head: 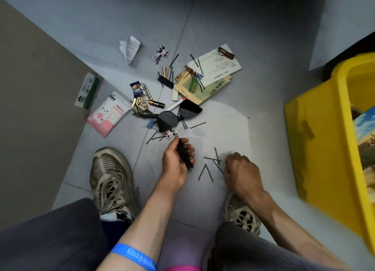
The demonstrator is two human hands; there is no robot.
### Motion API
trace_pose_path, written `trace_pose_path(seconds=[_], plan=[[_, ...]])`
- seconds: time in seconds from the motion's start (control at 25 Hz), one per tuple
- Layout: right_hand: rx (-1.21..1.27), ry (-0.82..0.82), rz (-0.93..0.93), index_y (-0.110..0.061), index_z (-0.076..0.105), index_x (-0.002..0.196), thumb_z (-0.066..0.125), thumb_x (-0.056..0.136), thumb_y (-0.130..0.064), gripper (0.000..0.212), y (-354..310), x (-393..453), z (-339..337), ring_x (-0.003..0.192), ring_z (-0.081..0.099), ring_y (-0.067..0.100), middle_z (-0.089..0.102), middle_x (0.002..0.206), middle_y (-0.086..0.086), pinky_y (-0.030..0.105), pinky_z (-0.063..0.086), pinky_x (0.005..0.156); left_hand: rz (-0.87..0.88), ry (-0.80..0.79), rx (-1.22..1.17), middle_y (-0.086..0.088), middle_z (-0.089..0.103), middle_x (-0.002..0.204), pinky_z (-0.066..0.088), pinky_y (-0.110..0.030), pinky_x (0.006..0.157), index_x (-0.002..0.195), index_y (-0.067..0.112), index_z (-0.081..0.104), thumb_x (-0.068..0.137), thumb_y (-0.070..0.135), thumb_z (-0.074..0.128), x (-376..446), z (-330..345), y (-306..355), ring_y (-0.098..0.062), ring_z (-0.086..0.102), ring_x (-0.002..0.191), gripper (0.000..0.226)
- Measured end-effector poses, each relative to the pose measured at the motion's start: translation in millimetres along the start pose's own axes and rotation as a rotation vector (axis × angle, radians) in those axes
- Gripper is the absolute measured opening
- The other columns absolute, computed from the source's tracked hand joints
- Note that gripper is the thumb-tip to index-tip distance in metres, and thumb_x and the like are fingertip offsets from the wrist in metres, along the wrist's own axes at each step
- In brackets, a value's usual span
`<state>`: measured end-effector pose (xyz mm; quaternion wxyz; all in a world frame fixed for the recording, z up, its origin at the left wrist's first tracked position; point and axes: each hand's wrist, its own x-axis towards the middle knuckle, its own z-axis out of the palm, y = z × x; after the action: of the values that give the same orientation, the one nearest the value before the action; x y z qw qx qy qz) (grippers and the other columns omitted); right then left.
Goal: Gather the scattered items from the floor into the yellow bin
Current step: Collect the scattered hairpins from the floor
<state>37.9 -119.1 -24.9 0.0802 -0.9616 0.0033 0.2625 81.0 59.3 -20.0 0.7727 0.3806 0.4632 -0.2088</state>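
My left hand (177, 159) is palm up just above the floor and holds a thick bundle of black bobby pins (185, 156) in its curled fingers. My right hand (240, 168) is knuckles up on the floor at several loose bobby pins (213, 162); its fingertips are hidden, so I cannot see whether it pinches one. Beyond my hands lie black sunglasses (176, 116), a battery (156, 104), a white pen (176, 105), a pink tissue pack (107, 114), paper cards (215, 67) with hair clips, and more pins. The yellow bin (324, 141) stands at the right.
A brown wall panel (30, 88) runs along the left with a green-and-white packet (87, 90) leaning at its foot. A folded white leaflet (129, 47) lies farther out. My two beige sneakers (110, 177) are planted on the grey tiles beside my hands.
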Motion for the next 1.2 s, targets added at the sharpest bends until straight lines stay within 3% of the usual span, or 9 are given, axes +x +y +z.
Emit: trace_pose_path(seconds=[0.16, 0.28, 0.36, 0.44, 0.52, 0.6, 0.8, 1.0, 1.2], plan=[[0.069, -0.018, 0.015, -0.012, 0.058, 0.079, 0.057, 0.078, -0.023, 0.011, -14, 13, 14, 0.080, 0.063, 0.030, 0.066, 0.087, 0.008, 0.029, 0.033, 0.061, -0.009, 0.051, 0.026, -0.003, 0.055, 0.060, 0.033, -0.026, 0.048, 0.082, 0.014, 0.058, 0.098, 0.037, 0.046, -3, -7, 0, -0.016, 0.048, 0.052, 0.030], [0.340, -0.022, 0.179, -0.012, 0.065, 0.081, 0.060, 0.079, -0.027, 0.016, -31, 25, 13, 0.081, 0.064, 0.031, 0.070, 0.085, 0.008, 0.030, 0.044, 0.065, -0.013, 0.074, 0.022, -0.002, 0.055, 0.059, 0.033, -0.025, 0.047, 0.082, 0.014, 0.058, 0.097, 0.038, 0.046, -4, -17, -2, -0.015, 0.048, 0.049, 0.031], [0.470, 0.073, 0.228, -0.013, 0.067, 0.086, 0.062, 0.082, -0.031, 0.019, -32, 24, 9, 0.082, 0.064, 0.030, 0.070, 0.089, 0.007, 0.033, 0.049, 0.070, -0.010, 0.099, 0.032, -0.002, 0.056, 0.059, 0.034, -0.025, 0.046, 0.082, 0.014, 0.059, 0.097, 0.038, 0.046, -3, -23, -2, -0.015, 0.049, 0.049, 0.031], [0.435, 0.161, 0.210, -0.012, 0.062, 0.104, 0.063, 0.086, -0.036, 0.030, -29, 16, 10, 0.090, 0.062, 0.033, 0.064, 0.105, 0.009, 0.036, 0.048, 0.075, -0.004, 0.121, 0.033, -0.002, 0.056, 0.061, 0.035, -0.027, 0.048, 0.084, 0.013, 0.059, 0.097, 0.038, 0.047, -2, -30, -1, -0.015, 0.050, 0.050, 0.031], [0.363, 0.095, 0.123, -0.013, 0.056, 0.117, 0.061, 0.087, -0.036, 0.038, -36, 9, 11, 0.098, 0.058, 0.032, 0.055, 0.115, 0.009, 0.039, 0.050, 0.079, -0.011, 0.134, 0.037, -0.003, 0.056, 0.061, 0.035, -0.027, 0.049, 0.085, 0.013, 0.060, 0.097, 0.039, 0.047, -3, -33, -3, -0.015, 0.051, 0.050, 0.031], [0.277, 0.054, 0.003, -0.017, 0.056, 0.117, 0.056, 0.088, -0.033, 0.033, -49, 9, 12, 0.097, 0.056, 0.029, 0.052, 0.114, 0.007, 0.039, 0.051, 0.075, -0.025, 0.126, 0.053, -0.002, 0.058, 0.061, 0.036, -0.027, 0.049, 0.086, 0.013, 0.060, 0.097, 0.039, 0.047, -5, -33, -6, -0.015, 0.053, 0.050, 0.031], [0.117, 0.255, -0.251, -0.013, 0.053, 0.123, 0.054, 0.089, -0.015, 0.034, -57, 73, -18, 0.096, 0.055, 0.028, 0.054, 0.116, 0.008, 0.039, 0.052, 0.071, 0.001, 0.122, 0.077, -0.002, 0.059, 0.061, 0.038, -0.027, 0.049, 0.087, 0.013, 0.061, 0.096, 0.039, 0.048, -4, -36, 2, -0.015, 0.053, 0.050, 0.031], [0.014, 0.125, -0.246, -0.006, 0.059, 0.101, 0.045, 0.095, -0.014, 0.017, -58, 84, -26, 0.092, 0.057, 0.029, 0.062, 0.102, 0.012, 0.037, 0.046, 0.072, 0.005, 0.135, 0.074, -0.002, 0.059, 0.061, 0.037, -0.027, 0.049, 0.087, 0.013, 0.061, 0.096, 0.038, 0.048, -4, -37, 10, -0.014, 0.053, 0.048, 0.030], [0.055, 0.113, -0.161, -0.008, 0.062, 0.096, 0.060, 0.087, -0.031, 0.025, -68, 29, 5, 0.087, 0.060, 0.031, 0.063, 0.096, 0.011, 0.038, 0.050, 0.067, -0.022, 0.124, 0.053, -0.003, 0.058, 0.062, 0.037, -0.026, 0.048, 0.085, 0.013, 0.060, 0.096, 0.039, 0.047, -1, -32, 3, -0.015, 0.053, 0.048, 0.031]])
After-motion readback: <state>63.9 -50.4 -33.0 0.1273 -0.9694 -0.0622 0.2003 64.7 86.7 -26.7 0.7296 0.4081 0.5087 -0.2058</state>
